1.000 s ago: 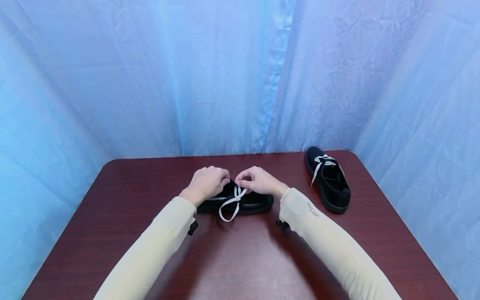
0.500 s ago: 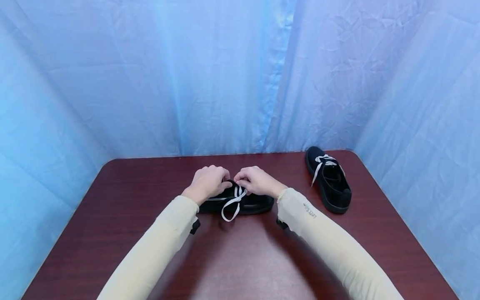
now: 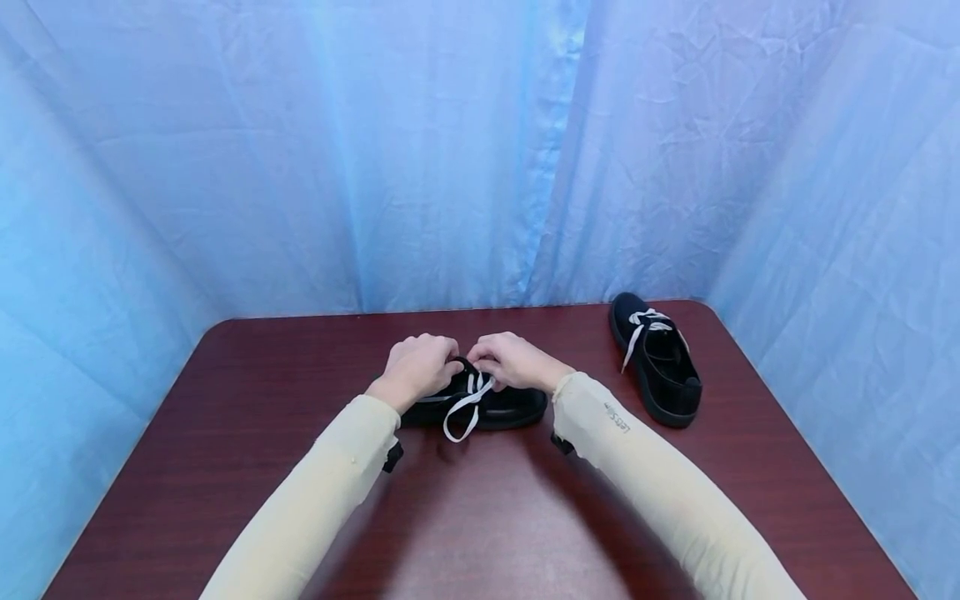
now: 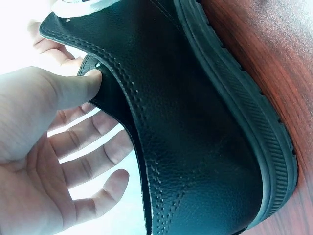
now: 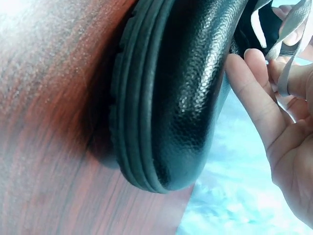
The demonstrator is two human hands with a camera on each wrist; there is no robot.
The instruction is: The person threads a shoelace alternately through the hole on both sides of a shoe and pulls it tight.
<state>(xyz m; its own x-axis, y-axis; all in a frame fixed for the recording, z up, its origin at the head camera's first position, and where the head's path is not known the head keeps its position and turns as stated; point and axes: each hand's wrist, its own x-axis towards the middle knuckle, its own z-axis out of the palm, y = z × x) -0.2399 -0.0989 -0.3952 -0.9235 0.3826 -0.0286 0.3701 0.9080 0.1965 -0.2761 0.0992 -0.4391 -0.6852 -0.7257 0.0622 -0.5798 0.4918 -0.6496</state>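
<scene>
A black shoe (image 3: pixel 517 410) lies sideways on the table, its toe pointing right. My left hand (image 3: pixel 415 367) pinches the far eyelet flap (image 4: pixel 112 95) at the shoe's opening, thumb inside and fingers behind it. Over the front of the opening, my right hand (image 3: pixel 516 361) pinches a white shoelace (image 5: pixel 296 22) between thumb and fingers. From there the lace hangs in a loop (image 3: pixel 453 425) down the near side of the shoe. In the right wrist view, two fingers (image 5: pixel 257 98) lie close beside the shoe's upper. Part of the lace is hidden behind the right hand.
A second black shoe (image 3: pixel 660 367) with white laces (image 3: pixel 649 318) stands at the back right of the dark red table (image 3: pixel 480 517). Blue curtains (image 3: pixel 450 167) hang behind the table and at both sides.
Both hands shift only slightly at the shoe, the left a little rightward. The hanging lace loop has swung a little to the right. The second shoe stays in place.
</scene>
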